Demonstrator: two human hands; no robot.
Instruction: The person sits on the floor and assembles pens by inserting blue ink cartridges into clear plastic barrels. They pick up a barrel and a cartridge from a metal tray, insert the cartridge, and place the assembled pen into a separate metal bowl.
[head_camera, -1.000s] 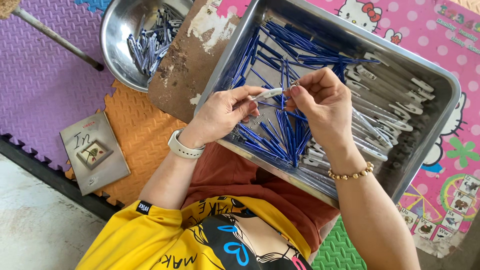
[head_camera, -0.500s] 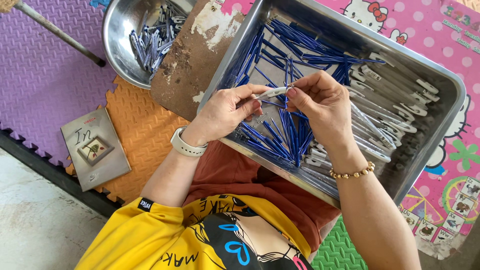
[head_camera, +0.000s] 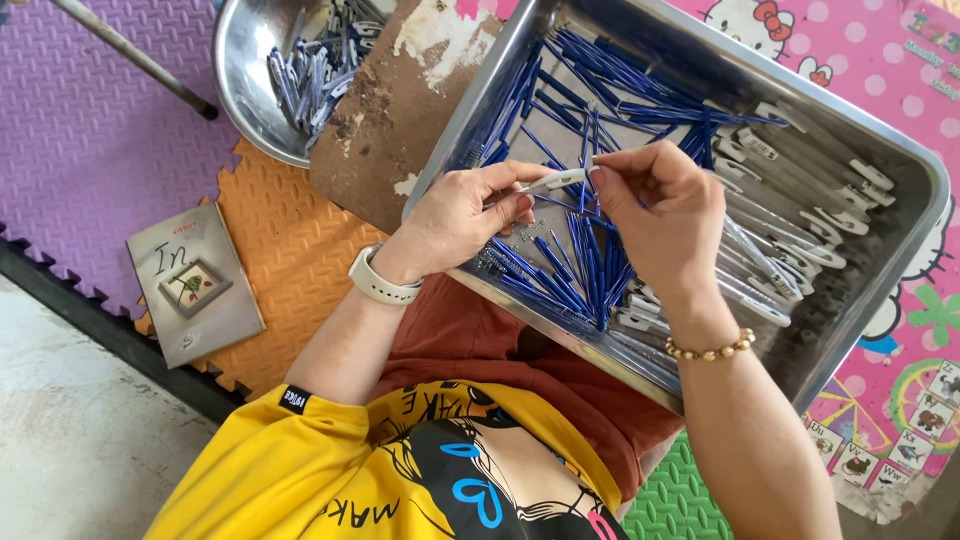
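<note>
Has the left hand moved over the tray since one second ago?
No. The left hand stays at the same spot over the tray, holding the white pen piece.

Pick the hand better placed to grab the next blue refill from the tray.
Right, probably. The right hand sits directly over the refills and only its fingertips pinch the end of the barrel. The left hand grips that barrel, at the left edge of the tray.

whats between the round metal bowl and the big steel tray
In the head view, a worn brown board lies between the bowl and the tray.
</note>
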